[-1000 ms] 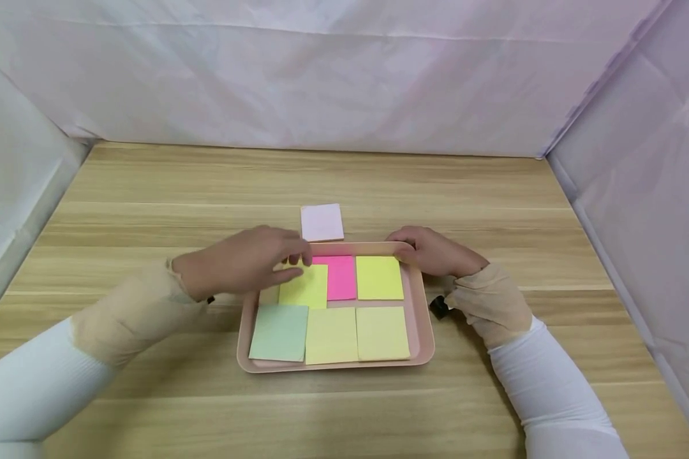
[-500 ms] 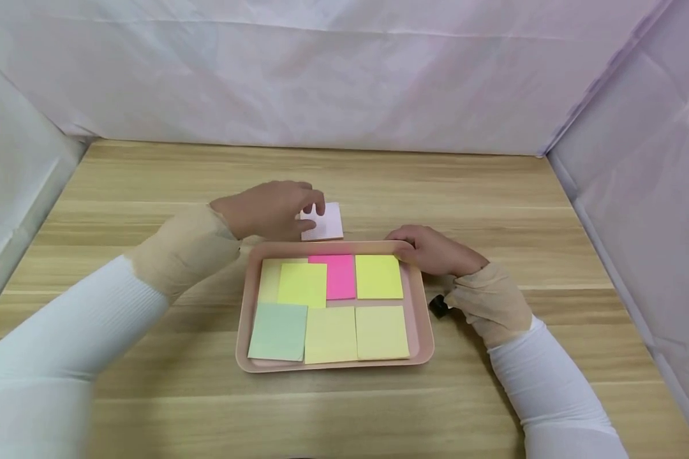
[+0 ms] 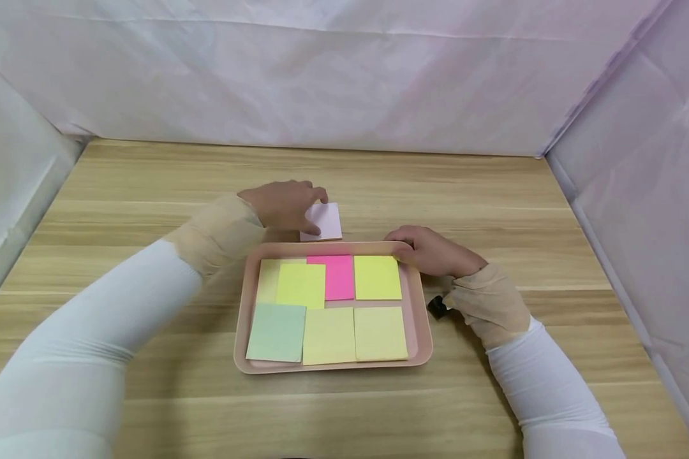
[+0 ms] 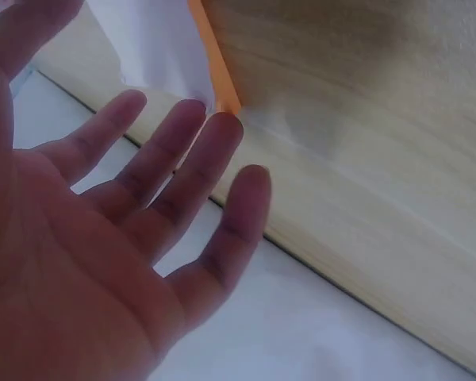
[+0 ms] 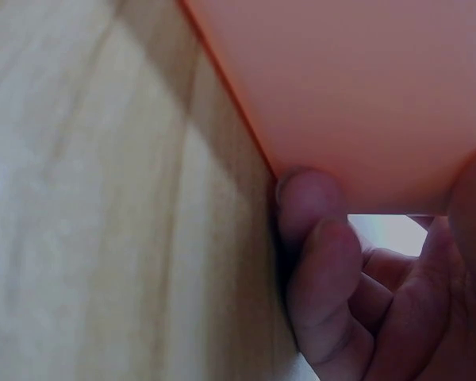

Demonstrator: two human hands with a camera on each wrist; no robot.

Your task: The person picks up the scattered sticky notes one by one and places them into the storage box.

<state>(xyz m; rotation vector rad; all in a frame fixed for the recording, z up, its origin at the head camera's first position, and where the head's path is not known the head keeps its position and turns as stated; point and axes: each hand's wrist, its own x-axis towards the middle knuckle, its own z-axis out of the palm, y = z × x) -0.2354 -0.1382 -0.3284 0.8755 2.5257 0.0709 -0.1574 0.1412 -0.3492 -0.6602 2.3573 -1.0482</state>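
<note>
My left hand (image 3: 281, 205) reaches over a pale lilac sticky note pad (image 3: 327, 220), which lies flat on the table just behind a pink tray (image 3: 240, 331). Thumb and fingers are spread apart above the pad. In the left wrist view the fingers (image 4: 166, 198) are loosely bent, their tips close to the pad's orange edge (image 4: 213, 55); whether they touch it I cannot tell. My right hand (image 3: 436, 250) grips the tray's far right corner. In the right wrist view its fingers (image 5: 325, 278) curl against the tray's pink wall (image 5: 365, 103).
Inside the tray lie a pink pad (image 3: 340, 280), a green pad (image 3: 277, 333) and several yellow ones, such as the bright yellow pad (image 3: 377, 278). One yellow pad (image 3: 301, 285) overlaps its neighbours. White cloth (image 3: 344, 76) walls in the wooden table (image 3: 344, 414).
My left hand has moved from above the tray's left side forward and right to the lilac pad. The right hand keeps its grip on the tray corner.
</note>
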